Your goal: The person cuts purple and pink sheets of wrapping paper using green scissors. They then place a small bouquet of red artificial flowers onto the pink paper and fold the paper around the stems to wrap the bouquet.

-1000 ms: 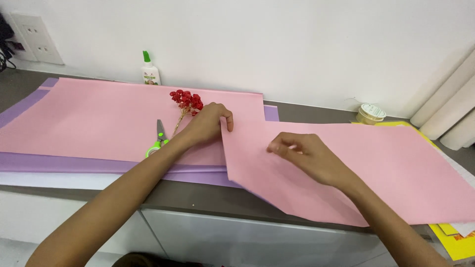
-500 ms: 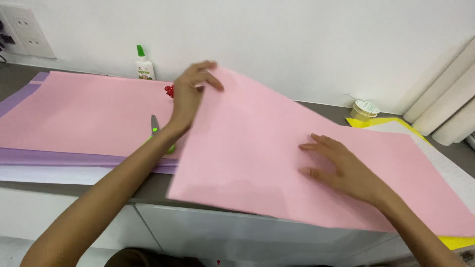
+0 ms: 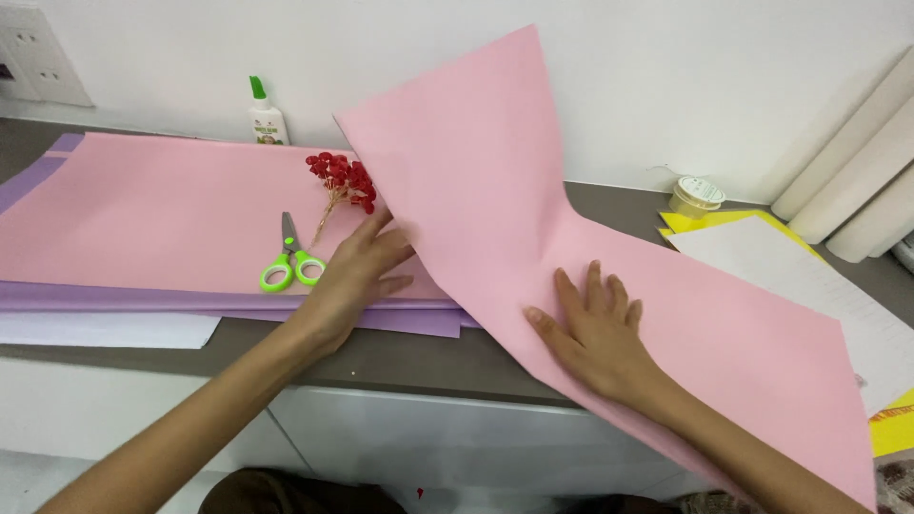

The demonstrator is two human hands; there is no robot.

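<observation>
Since half a second ago, the pink sheet (image 3: pixel 495 181) has swung higher, its free end standing against the wall. Right hand (image 3: pixel 595 328) presses flat on it, fingers spread; left hand (image 3: pixel 357 271) lifts from beneath, fingers loosely open, beside green scissors (image 3: pixel 288 262) on the counter (image 3: pixel 400 357).
</observation>
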